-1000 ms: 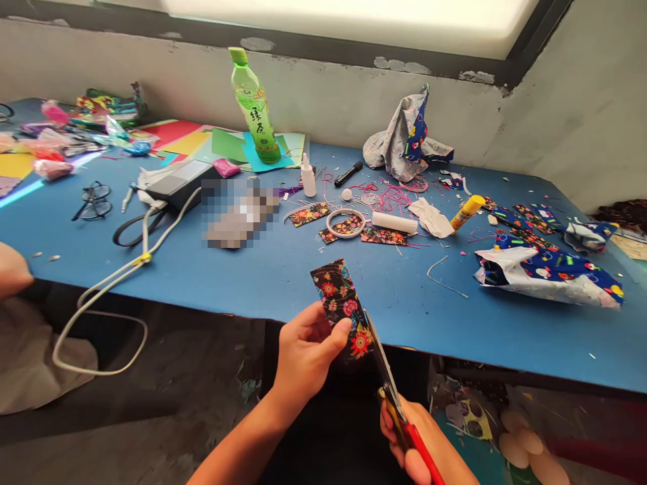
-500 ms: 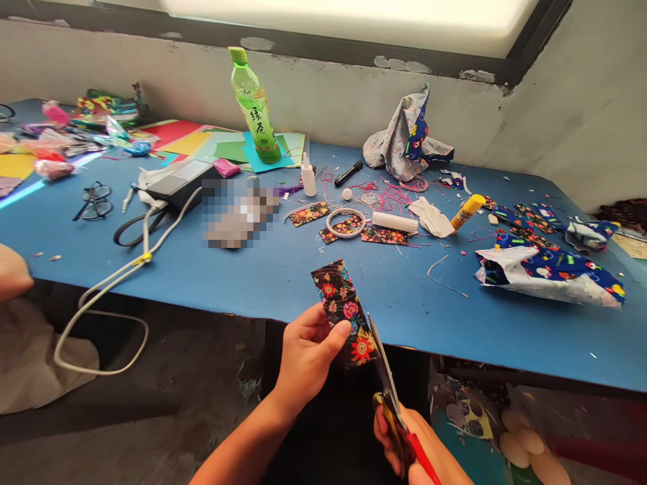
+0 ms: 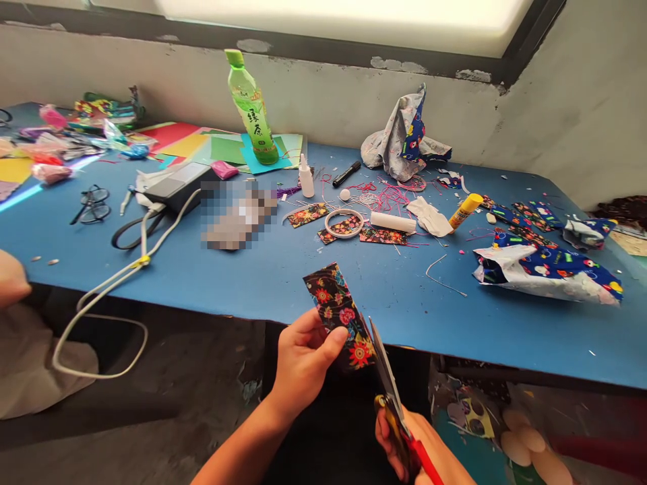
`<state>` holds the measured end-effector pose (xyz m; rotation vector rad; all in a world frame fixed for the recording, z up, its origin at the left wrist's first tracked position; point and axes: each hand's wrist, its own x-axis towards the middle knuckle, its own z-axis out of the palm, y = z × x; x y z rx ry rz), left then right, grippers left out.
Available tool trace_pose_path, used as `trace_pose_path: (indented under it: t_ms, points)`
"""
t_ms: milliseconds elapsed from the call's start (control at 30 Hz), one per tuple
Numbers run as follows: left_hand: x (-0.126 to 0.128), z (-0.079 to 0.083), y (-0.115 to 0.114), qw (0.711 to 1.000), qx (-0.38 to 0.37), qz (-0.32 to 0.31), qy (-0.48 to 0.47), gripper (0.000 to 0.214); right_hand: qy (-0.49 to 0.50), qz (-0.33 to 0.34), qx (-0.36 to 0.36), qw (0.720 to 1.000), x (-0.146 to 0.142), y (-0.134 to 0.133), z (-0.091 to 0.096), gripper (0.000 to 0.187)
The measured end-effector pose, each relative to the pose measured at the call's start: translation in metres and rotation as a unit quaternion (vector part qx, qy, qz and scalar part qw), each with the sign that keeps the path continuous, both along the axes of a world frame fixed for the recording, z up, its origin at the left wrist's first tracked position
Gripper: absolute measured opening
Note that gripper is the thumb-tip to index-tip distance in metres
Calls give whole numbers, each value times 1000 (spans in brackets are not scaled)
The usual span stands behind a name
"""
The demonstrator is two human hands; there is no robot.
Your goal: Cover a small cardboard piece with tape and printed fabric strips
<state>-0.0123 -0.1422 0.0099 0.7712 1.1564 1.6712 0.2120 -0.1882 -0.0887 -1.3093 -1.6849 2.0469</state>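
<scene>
Between the thumb and fingers of my left hand (image 3: 303, 360) is a strip of black floral fabric (image 3: 340, 313), tilted above the table's front edge. My right hand (image 3: 412, 444) grips a pair of scissors (image 3: 389, 377) with a red handle part. Their blades point up and away, a little parted, beside the right edge of the strip near its lower end. Whether the blades touch the fabric I cannot tell. Further back on the table lie other floral pieces (image 3: 387, 235), with a white tape ring (image 3: 344, 223) on one of them and a white roll (image 3: 393, 222) beside it.
On the blue table (image 3: 202, 276) are a glue stick (image 3: 466, 212), a small white bottle (image 3: 306, 178), a black marker (image 3: 346, 174), a green tea bottle (image 3: 254, 114) and crumpled blue patterned fabric (image 3: 550, 269). A white cable (image 3: 101, 279) hangs over the front edge. Another person's arm (image 3: 13, 279) shows at left.
My left hand and the floral strip have shifted slightly left, away from the scissor blades. The gap between strip and blades looks a little wider. The scissors stay nearly in place.
</scene>
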Motion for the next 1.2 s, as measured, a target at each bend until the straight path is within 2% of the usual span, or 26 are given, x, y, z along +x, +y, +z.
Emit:
trace_pose_path:
  t_ms: [167, 367, 500, 700, 867, 967, 1067, 1200]
  points:
    - [-1, 1, 0, 1000, 8, 15, 0, 26, 36, 9, -23, 999, 4, 5, 5, 95]
    - [-3, -1, 0, 999, 31, 11, -26, 20, 8, -16, -49, 999, 3, 1, 4, 80]
    - [-3, -1, 0, 999, 30, 10, -27, 21, 5, -7, -28, 1000, 3, 2, 5, 83]
    - [1, 5, -2, 1000, -2, 11, 20, 19, 24, 26, 17, 999, 6, 12, 9, 95]
    - [3, 12, -2, 997, -9, 42, 65, 14, 5, 18, 19, 1000, -1, 10, 9, 92]
    - [4, 12, -2, 997, -10, 35, 67, 14, -11, 17, -11, 1000, -6, 10, 17, 83]
    - [4, 7, 0, 999, -10, 23, 46, 17, -5, 23, -37, 999, -9, 13, 34, 74]
    - [5, -2, 1, 1000, 3, 5, -1, 18, -1, -5, -25, 1000, -14, 15, 48, 70]
